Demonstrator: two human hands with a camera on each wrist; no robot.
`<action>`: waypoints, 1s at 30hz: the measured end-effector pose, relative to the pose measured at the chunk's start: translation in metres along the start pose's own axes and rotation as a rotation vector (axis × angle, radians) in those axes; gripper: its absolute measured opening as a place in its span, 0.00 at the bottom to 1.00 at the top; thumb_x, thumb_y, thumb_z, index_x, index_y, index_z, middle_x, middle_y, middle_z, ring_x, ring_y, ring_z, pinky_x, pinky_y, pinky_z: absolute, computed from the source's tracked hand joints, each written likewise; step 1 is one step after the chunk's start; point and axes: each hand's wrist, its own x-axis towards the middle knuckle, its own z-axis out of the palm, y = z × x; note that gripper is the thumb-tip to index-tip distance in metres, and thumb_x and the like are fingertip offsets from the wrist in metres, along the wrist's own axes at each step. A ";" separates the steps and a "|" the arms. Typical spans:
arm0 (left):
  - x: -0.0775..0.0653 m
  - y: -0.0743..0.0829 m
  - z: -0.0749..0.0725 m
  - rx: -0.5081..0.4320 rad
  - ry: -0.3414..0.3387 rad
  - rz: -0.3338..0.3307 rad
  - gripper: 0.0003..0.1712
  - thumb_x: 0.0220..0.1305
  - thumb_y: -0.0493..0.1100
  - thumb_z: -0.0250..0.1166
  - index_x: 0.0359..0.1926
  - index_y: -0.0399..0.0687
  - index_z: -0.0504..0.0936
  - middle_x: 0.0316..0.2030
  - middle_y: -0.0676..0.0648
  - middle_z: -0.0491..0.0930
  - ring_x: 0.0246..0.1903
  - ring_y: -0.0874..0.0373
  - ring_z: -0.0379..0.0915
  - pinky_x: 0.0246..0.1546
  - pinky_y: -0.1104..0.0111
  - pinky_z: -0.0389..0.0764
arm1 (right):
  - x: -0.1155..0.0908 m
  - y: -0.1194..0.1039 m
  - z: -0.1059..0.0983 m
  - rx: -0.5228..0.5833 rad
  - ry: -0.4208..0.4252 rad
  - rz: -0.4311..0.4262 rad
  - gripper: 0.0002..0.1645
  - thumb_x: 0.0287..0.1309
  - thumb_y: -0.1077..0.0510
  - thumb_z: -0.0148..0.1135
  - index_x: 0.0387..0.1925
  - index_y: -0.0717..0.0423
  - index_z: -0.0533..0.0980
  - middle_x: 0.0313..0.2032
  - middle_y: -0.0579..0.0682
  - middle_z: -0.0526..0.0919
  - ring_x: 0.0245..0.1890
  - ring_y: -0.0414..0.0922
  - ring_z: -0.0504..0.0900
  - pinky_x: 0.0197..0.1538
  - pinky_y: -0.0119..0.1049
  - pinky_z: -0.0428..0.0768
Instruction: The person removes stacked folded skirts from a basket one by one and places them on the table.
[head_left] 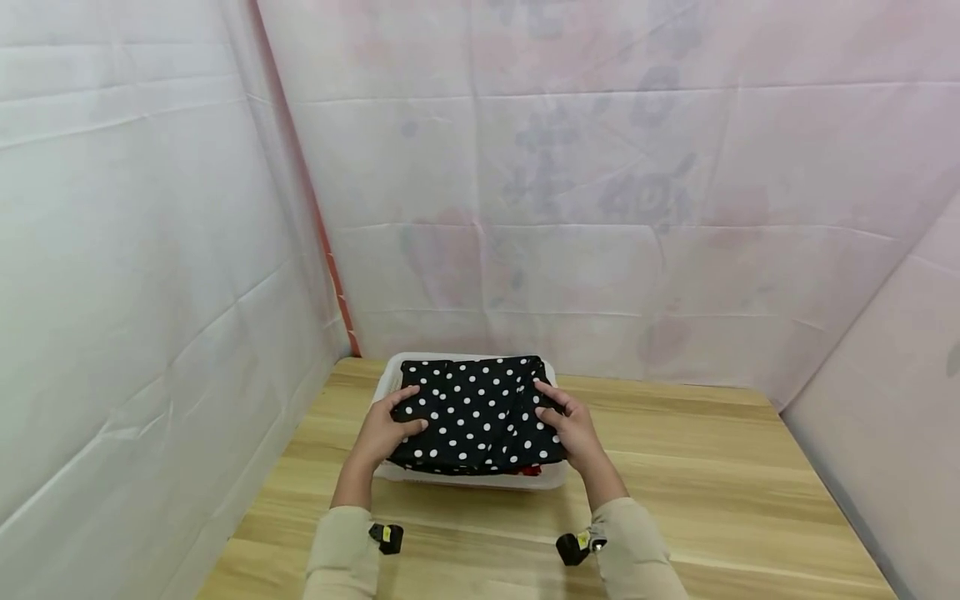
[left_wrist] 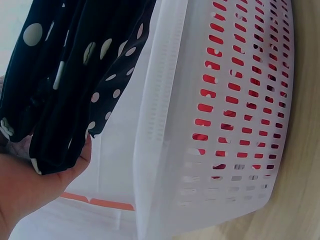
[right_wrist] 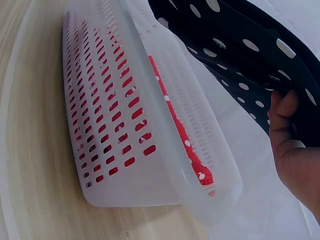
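A folded black cloth with white polka dots [head_left: 468,412] spans the space between my hands, over a white plastic basket [head_left: 480,482]. My left hand [head_left: 381,433] grips its left end, the thumb lying on top. At the right end, my right hand [head_left: 577,427] holds the cloth with thumb and fingers. The right wrist view shows the cloth raised above the basket's rim, its folded layers hanging in a bend. Inside the basket lies a red cloth with white dots [right_wrist: 180,131], which also shows through the slotted wall [left_wrist: 195,165].
The basket stands on a wood-grain table [head_left: 697,467] near its back edge. Whitish sheets [head_left: 570,208] hang behind the table and along both sides, with a red strip [head_left: 330,258] at the left corner.
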 end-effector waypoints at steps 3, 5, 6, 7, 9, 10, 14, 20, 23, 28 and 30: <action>-0.003 0.000 0.000 -0.019 -0.017 0.012 0.34 0.50 0.33 0.69 0.61 0.49 0.72 0.64 0.40 0.62 0.60 0.45 0.59 0.54 0.51 0.65 | -0.002 0.000 0.000 -0.006 0.001 -0.006 0.29 0.56 0.73 0.56 0.61 0.65 0.67 0.62 0.57 0.64 0.43 0.42 0.71 0.37 0.28 0.75; -0.008 0.000 0.001 -0.050 -0.035 0.038 0.34 0.53 0.32 0.68 0.62 0.48 0.71 0.65 0.41 0.60 0.62 0.45 0.55 0.55 0.52 0.64 | -0.006 -0.001 -0.002 -0.021 0.007 -0.011 0.29 0.55 0.72 0.57 0.60 0.65 0.68 0.62 0.57 0.65 0.46 0.43 0.71 0.39 0.28 0.75; -0.012 0.001 0.002 -0.066 -0.047 0.054 0.33 0.54 0.32 0.66 0.63 0.48 0.70 0.65 0.41 0.60 0.63 0.45 0.54 0.55 0.52 0.64 | -0.009 -0.002 -0.003 -0.027 0.012 -0.009 0.28 0.55 0.72 0.57 0.60 0.65 0.68 0.62 0.57 0.65 0.47 0.43 0.71 0.40 0.29 0.75; -0.017 0.001 0.004 -0.084 -0.062 0.069 0.33 0.56 0.32 0.65 0.64 0.47 0.69 0.66 0.41 0.59 0.63 0.46 0.53 0.55 0.53 0.65 | -0.013 -0.003 -0.004 -0.034 0.017 -0.007 0.28 0.55 0.71 0.57 0.60 0.65 0.69 0.62 0.57 0.66 0.48 0.44 0.70 0.41 0.29 0.75; -0.027 0.002 0.010 -0.133 -0.103 0.100 0.32 0.59 0.31 0.62 0.65 0.46 0.67 0.65 0.39 0.59 0.61 0.45 0.57 0.52 0.56 0.68 | -0.020 -0.006 -0.008 -0.042 0.034 -0.002 0.27 0.55 0.70 0.58 0.59 0.65 0.70 0.61 0.57 0.67 0.49 0.45 0.71 0.41 0.30 0.76; -0.032 0.003 0.013 -0.162 -0.127 0.105 0.32 0.60 0.30 0.61 0.65 0.45 0.66 0.64 0.38 0.59 0.59 0.45 0.60 0.50 0.58 0.71 | -0.024 -0.007 -0.011 -0.047 0.042 -0.002 0.27 0.55 0.69 0.59 0.58 0.65 0.71 0.61 0.57 0.67 0.48 0.45 0.72 0.41 0.31 0.76; -0.043 0.008 0.025 -0.267 -0.218 0.117 0.33 0.60 0.27 0.59 0.66 0.41 0.63 0.60 0.34 0.63 0.47 0.46 0.71 0.38 0.65 0.78 | -0.037 -0.013 -0.022 -0.040 0.075 -0.005 0.23 0.55 0.66 0.60 0.55 0.64 0.74 0.59 0.56 0.69 0.44 0.44 0.75 0.38 0.33 0.77; -0.045 0.016 0.045 -0.349 -0.305 0.104 0.40 0.54 0.22 0.61 0.68 0.39 0.58 0.56 0.30 0.67 0.44 0.43 0.75 0.36 0.59 0.80 | -0.054 -0.015 -0.042 -0.044 0.069 -0.003 0.25 0.55 0.65 0.62 0.56 0.64 0.73 0.58 0.56 0.67 0.37 0.43 0.78 0.34 0.34 0.79; -0.046 0.016 0.057 -0.382 -0.304 0.085 0.41 0.53 0.23 0.62 0.68 0.42 0.60 0.55 0.32 0.68 0.43 0.45 0.76 0.36 0.59 0.80 | -0.063 -0.015 -0.056 -0.138 0.031 -0.018 0.28 0.53 0.67 0.64 0.58 0.65 0.71 0.59 0.59 0.67 0.40 0.42 0.77 0.37 0.34 0.78; -0.046 0.019 0.083 -0.382 -0.269 0.131 0.35 0.54 0.24 0.61 0.65 0.40 0.66 0.57 0.35 0.67 0.46 0.46 0.75 0.38 0.64 0.79 | -0.076 -0.022 -0.081 -0.354 0.035 -0.053 0.30 0.50 0.69 0.64 0.58 0.65 0.71 0.61 0.62 0.65 0.49 0.43 0.70 0.42 0.29 0.75; -0.048 0.027 0.093 -0.359 -0.258 0.159 0.31 0.55 0.24 0.61 0.62 0.37 0.69 0.56 0.35 0.67 0.47 0.46 0.73 0.39 0.66 0.79 | -0.080 -0.025 -0.091 -0.420 0.061 -0.053 0.30 0.51 0.69 0.63 0.58 0.64 0.71 0.61 0.62 0.65 0.48 0.43 0.70 0.41 0.29 0.75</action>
